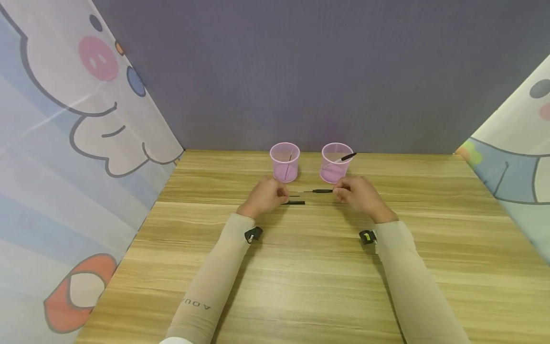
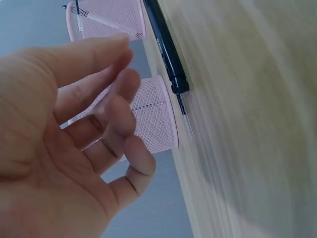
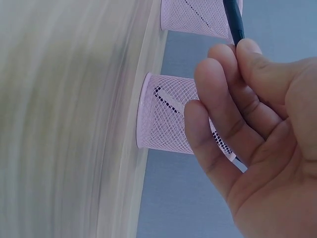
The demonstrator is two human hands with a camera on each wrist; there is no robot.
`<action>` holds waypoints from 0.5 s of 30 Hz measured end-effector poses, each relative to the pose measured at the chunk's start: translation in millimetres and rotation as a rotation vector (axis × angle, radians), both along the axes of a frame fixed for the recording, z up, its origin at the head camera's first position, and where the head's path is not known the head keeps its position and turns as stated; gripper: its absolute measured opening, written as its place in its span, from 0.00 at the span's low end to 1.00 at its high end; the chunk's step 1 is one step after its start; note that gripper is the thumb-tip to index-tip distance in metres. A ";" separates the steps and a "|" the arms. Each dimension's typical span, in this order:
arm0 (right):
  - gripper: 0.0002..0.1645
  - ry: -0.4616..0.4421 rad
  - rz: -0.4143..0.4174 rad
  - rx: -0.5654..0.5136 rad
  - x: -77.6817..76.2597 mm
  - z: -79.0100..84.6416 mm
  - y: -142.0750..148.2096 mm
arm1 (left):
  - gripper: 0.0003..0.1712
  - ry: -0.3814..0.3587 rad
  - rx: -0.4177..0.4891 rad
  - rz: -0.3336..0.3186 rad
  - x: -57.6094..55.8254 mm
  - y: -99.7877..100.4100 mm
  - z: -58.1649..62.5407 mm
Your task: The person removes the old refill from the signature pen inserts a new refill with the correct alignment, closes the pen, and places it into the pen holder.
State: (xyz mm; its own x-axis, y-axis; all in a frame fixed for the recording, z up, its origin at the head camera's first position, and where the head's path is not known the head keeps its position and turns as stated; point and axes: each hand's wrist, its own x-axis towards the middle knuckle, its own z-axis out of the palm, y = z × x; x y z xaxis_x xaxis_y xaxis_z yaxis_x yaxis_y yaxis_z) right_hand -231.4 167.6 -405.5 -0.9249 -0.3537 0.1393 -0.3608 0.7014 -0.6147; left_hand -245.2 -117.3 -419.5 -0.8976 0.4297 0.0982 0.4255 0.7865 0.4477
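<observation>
My right hand pinches the end of a small black screwdriver between thumb and index finger. Its thin shaft points left, toward my left hand. In the right wrist view, the black handle rises from the fingertips while the other fingers curl loosely. Across from it, the left hand has its fingers loosely bent and thumb close to the index finger; nothing shows between them in the left wrist view. Beside that hand, another black screwdriver lies on the table. A thin dark line near the left fingertips is too small to identify.
Two pink mesh cups stand behind the hands, a left cup and a right cup. A thin dark rod leans inside the left one. From the right one sticks a black-handled tool. A grey wall bounds the wooden table.
</observation>
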 end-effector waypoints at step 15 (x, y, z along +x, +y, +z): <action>0.10 -0.019 -0.010 0.010 -1.2 -1.3 2.1 | 0.02 -0.052 -0.098 0.031 1.7 0.2 -4.6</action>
State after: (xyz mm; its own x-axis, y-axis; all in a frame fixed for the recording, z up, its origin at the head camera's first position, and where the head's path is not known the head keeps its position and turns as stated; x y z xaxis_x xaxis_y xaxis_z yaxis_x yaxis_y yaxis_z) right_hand -232.6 169.7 -406.7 -0.9308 -0.3458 0.1186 -0.3423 0.7107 -0.6146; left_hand -243.4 -117.1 -424.1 -0.9134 0.4070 0.0096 0.3784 0.8401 0.3886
